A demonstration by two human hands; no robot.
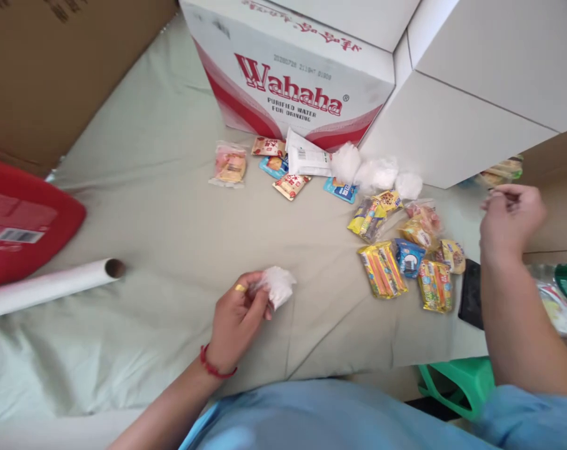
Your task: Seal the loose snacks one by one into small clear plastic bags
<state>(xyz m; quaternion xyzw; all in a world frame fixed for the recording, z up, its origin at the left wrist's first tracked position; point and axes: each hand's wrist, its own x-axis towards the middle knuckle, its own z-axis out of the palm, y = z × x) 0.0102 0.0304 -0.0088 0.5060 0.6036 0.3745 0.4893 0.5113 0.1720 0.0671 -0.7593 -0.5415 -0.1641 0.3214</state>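
Note:
My left hand (242, 319), with a red cord bracelet and a ring, pinches a crumpled white plastic bag (279, 287) above the cloth near the middle. At the far right, my right hand (515, 219) is closed, thumb against fingers; what it grips is not clear. Just beyond its fingertips shows a blurred clear-wrapped packet (503, 172), and I cannot tell whether they touch. Between the hands lie yellow snack packs (382, 270), a blue packet (409, 257) and another yellow pack (436, 286). Several white crumpled bundles (377, 175) lie behind them.
A Wahaha water carton (292, 87) stands at the back, with small packets (290, 185) before it. White cabinet (475, 106) blocks the back right. At left are a red container (25, 219) and a white tube (53, 289). A green stool (471, 384) stands below the edge.

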